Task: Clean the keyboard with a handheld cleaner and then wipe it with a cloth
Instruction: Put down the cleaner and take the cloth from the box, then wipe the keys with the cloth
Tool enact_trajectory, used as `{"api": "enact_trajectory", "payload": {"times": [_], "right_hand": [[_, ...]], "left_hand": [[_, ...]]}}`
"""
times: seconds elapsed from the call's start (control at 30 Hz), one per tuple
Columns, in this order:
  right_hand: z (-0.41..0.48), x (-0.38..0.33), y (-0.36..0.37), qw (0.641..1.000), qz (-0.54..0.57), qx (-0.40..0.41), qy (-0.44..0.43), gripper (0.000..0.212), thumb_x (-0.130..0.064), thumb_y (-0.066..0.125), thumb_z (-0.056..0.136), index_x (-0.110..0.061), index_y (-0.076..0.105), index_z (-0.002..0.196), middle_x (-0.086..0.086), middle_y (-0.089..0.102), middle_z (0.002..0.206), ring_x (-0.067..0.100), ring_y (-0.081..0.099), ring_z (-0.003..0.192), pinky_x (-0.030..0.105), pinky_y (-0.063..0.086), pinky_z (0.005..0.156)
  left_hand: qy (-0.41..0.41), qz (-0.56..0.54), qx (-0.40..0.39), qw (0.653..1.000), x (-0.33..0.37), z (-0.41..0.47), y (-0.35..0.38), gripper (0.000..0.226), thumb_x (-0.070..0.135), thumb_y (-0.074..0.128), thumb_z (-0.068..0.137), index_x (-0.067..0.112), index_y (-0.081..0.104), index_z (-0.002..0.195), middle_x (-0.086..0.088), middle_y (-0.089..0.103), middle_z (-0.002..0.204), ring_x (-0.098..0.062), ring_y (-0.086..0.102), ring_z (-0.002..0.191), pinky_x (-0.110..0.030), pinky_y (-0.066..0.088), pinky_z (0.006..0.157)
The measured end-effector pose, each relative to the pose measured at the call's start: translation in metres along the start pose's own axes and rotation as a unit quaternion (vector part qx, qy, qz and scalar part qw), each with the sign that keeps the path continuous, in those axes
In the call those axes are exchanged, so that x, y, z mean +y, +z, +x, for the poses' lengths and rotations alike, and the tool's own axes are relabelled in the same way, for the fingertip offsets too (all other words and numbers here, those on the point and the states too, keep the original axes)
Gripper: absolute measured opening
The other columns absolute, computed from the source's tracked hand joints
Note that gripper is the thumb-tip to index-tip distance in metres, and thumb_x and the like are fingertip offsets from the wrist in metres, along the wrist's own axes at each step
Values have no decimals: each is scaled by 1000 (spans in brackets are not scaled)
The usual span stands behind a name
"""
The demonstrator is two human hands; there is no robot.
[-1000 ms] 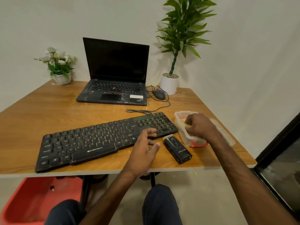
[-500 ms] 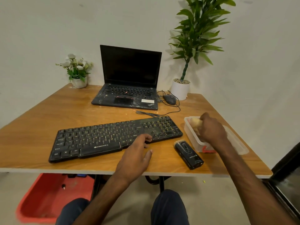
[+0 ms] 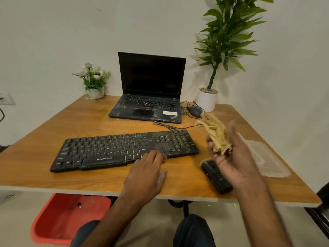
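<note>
Keyboard (image 3: 124,150) lies slantwise on the worktop (image 3: 71,125) before the laptop (image 3: 151,90), the left hand (image 3: 147,173) resting flat at its near edge with relaxed, spread fingers touching the lowest keys. Right hand (image 3: 233,157) is lifted off the worktop beside the keyboard's right end, fingers curled round a bunched tan cloth (image 3: 216,133). Black cleaner (image 3: 217,179) lies on the worktop just below that hand, near a clear tub (image 3: 274,168).

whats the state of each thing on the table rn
laptop: lid open, screen dark
keyboard: flat on table, left hand touching its near edge
cloth: bunched, gripped by right hand, off the table
handheld cleaner: lying on table, not held
clear container: on table, partly hidden
</note>
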State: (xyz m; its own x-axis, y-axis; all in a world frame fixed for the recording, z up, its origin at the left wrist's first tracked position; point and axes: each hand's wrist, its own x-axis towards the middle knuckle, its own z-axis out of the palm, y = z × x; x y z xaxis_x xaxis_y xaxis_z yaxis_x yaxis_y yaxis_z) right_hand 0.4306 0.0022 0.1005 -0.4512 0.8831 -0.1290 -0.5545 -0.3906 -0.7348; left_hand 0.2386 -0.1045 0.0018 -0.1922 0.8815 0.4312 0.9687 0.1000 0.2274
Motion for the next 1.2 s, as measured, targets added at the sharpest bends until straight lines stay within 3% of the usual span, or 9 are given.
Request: {"api": "enact_trajectory", "payload": {"times": [0.13, 0.23, 0.37, 0.5, 0.67, 0.83, 0.93, 1.07, 1.2], "right_hand": [[-4, 56, 11, 998, -29, 50, 11, 57, -16, 69, 71, -9, 60, 127, 10, 75, 106, 18, 71, 91, 32, 56, 72], [-3, 83, 11, 997, -49, 64, 8, 58, -17, 73, 69, -18, 60, 126, 7, 75, 104, 20, 71, 96, 37, 54, 79], [2, 98, 7, 991, -84, 106, -10, 58, -29, 75, 70, -21, 59, 125, 5, 73, 111, 23, 69, 102, 42, 55, 81], [10, 103, 1, 989, -59, 134, -29, 51, -19, 76, 74, -16, 57, 121, 11, 70, 114, 28, 69, 103, 50, 55, 90], [13, 106, -2, 987, -66, 142, -38, 24, -16, 66, 90, -21, 63, 114, 6, 73, 105, 21, 72, 90, 38, 56, 69], [10, 107, -2, 987, -85, 127, -49, 18, -21, 64, 92, -24, 66, 110, 2, 75, 101, 19, 72, 93, 41, 57, 81], [9, 108, -1, 986, -117, 98, -66, 12, -23, 63, 93, -30, 64, 102, -7, 76, 89, 13, 73, 85, 36, 57, 71], [4, 111, 2, 973, -209, 48, -88, 34, -29, 75, 79, -29, 62, 111, -2, 75, 100, 18, 73, 90, 39, 61, 72], [1, 113, 4, 960, -256, 38, -103, 39, -24, 79, 78, -31, 61, 112, -2, 75, 100, 18, 73, 89, 39, 61, 71]], "left_hand": [[19, -7, 4, 1000, -7, 26, -7, 51, 49, 53, 97, 25, 41, 141, 3, 39, 147, -14, 41, 134, -37, 40, 109], [18, 42, -137, 990, -22, 59, -13, 91, 69, 51, 90, 21, 13, 157, -3, 4, 167, -24, 5, 154, -55, 10, 124], [-13, 74, -286, 955, -38, 96, -7, 120, 78, 56, 80, 17, -12, 159, -11, -16, 167, -32, -16, 153, -61, -13, 119], [-20, 83, -335, 938, -42, 111, 7, 134, 83, 62, 71, 22, -22, 156, -13, -20, 166, -33, -19, 152, -62, -20, 115], [-16, 89, -331, 939, -40, 122, 0, 136, 82, 66, 69, 21, -18, 157, -13, 2, 168, -32, 2, 155, -65, -20, 114], [-14, 54, -340, 939, -50, 107, -22, 138, 78, 75, 62, 28, -12, 157, -6, 15, 167, -25, 13, 154, -68, -23, 112], [-23, 53, -354, 933, -60, 89, -35, 140, 76, 78, 60, 29, -13, 156, -4, 17, 167, -23, 15, 154, -67, -22, 112], [-55, 47, -401, 913, -69, 74, -47, 151, 75, 82, 53, 33, -23, 153, -3, 6, 169, -25, 4, 155, -67, -25, 111], [-51, 63, -353, 932, -51, 67, -33, 150, 103, 39, 44, 25, -28, 153, -8, 3, 168, -26, -1, 155, -66, -26, 111]]}}
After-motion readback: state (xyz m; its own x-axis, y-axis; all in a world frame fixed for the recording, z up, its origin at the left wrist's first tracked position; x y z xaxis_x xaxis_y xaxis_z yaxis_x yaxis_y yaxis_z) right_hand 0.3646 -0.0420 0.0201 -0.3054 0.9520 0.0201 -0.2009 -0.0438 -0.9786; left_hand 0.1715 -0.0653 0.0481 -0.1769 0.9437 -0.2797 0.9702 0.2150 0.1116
